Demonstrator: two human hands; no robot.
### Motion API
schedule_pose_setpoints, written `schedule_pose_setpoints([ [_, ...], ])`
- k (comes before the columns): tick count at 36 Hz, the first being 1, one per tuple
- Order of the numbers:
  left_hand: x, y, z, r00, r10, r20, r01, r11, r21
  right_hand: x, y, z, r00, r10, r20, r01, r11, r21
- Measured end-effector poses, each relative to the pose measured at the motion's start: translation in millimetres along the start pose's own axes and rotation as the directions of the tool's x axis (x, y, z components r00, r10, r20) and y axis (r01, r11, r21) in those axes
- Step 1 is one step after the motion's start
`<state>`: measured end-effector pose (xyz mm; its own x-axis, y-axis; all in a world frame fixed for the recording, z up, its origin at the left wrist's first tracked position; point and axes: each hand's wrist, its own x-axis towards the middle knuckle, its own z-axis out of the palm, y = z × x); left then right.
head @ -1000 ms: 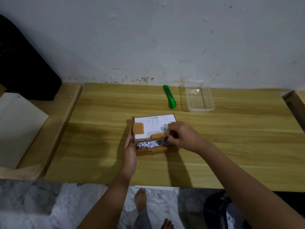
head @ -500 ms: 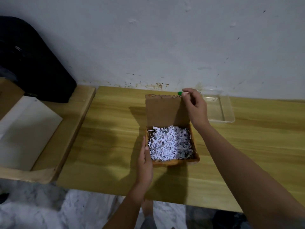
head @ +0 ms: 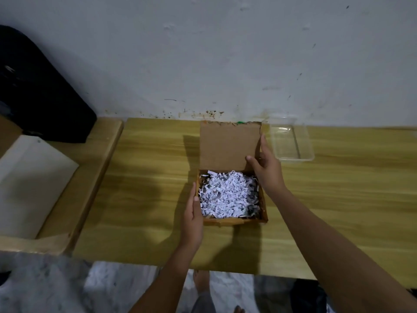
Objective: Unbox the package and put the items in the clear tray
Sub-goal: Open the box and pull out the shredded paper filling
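Note:
A small brown cardboard box (head: 234,220) sits open in the middle of the wooden table (head: 338,199), its lid (head: 228,145) standing upright at the back. White shredded paper (head: 228,195) fills it and hides whatever lies beneath. My left hand (head: 193,220) rests flat against the box's left wall. My right hand (head: 266,163) grips the lid's lower right edge, thumb on the inside face. The clear tray (head: 291,141) stands empty at the back, just right of the lid.
A green tip of a cutter (head: 241,122) peeks over the lid's top edge. A black object (head: 38,91) and a white board (head: 29,184) lie on a lower wooden surface to the left. The wall runs along the table's back edge.
The lid, shut a second ago, has been swung up and back. My right hand has slid from the lid's top corner down to its lower right edge. The left hand stays on the box's side.

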<state>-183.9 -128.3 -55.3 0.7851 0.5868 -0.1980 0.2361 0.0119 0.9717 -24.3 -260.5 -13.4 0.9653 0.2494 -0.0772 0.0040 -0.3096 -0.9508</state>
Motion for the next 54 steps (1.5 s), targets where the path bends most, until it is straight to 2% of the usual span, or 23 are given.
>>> schedule_pose_setpoints([
  [5,1.0,0.9,-3.5,0.997,0.006,0.071,-0.006,1.0,0.004,-8.8,1.4,-1.9,0.998,0.037,-0.059,-0.04,0.997,-0.059],
  [8,2.1,7.7,-10.5,0.994,0.0,0.11,-0.011,0.995,0.098,-11.9,0.5,-6.9,0.997,0.027,-0.068,-0.03,0.999,-0.046],
  [11,4.9,22.4,-18.5,0.99,0.14,0.013,-0.136,0.938,0.318,-17.8,-1.5,-15.3,0.987,-0.053,-0.151,0.035,0.993,-0.116],
  [13,9.1,36.9,-22.4,0.965,0.26,0.034,-0.251,0.879,0.405,-24.8,-5.9,-21.1,0.973,-0.15,-0.176,0.115,0.974,-0.195],
  [15,15.0,53.0,-23.4,0.94,0.276,0.199,-0.34,0.804,0.488,-31.9,-11.6,-24.9,0.976,-0.214,-0.051,0.191,0.94,-0.284],
  [17,21.7,63.8,-20.8,0.893,0.201,0.404,-0.424,0.678,0.6,-36.7,-12.9,-23.7,0.955,-0.17,0.241,0.254,0.889,-0.38],
  [19,26.6,70.6,-14.6,0.837,0.074,0.542,-0.494,0.53,0.689,-40.2,-7.1,-18.5,0.862,-0.038,0.505,0.351,0.764,-0.542],
  [20,27.3,72.7,-10.8,0.814,0.008,0.581,-0.521,0.451,0.725,-42.1,-3.6,-15.5,0.818,0.036,0.574,0.397,0.689,-0.607],
  [23,29.5,71.9,-0.7,0.753,-0.111,0.649,-0.607,0.265,0.749,-46.4,6.4,-6.5,0.753,0.14,0.643,0.483,0.545,-0.685],
  [26,34.5,63.7,7.6,0.714,-0.143,0.685,-0.656,0.203,0.727,-48.4,7.8,-1.3,0.759,0.131,0.638,0.52,0.467,-0.715],
  [32,36.1,61.5,22.5,0.707,-0.178,0.684,-0.652,0.211,0.728,-51.5,6.5,5.1,0.781,0.081,0.619,0.555,0.364,-0.748],
  [36,74.4,60.1,30.5,0.691,-0.259,0.675,-0.637,0.222,0.738,-22.3,10.9,20.6,0.816,0.083,0.572,0.47,0.48,-0.741],
  [41,76.9,54.3,32.2,0.684,-0.242,0.689,-0.645,0.243,0.725,-25.4,5.4,18.2,0.818,0.076,0.57,0.465,0.496,-0.733],
  [44,75.1,47.7,31.9,0.69,-0.2,0.695,-0.641,0.277,0.716,-33.0,4.3,19.9,0.824,0.115,0.554,0.454,0.452,-0.768],
  [54,81.7,64.7,25.0,0.725,-0.141,0.674,-0.594,0.367,0.716,-24.8,-9.8,24.2,0.859,0.113,0.499,0.371,0.534,-0.76],
])
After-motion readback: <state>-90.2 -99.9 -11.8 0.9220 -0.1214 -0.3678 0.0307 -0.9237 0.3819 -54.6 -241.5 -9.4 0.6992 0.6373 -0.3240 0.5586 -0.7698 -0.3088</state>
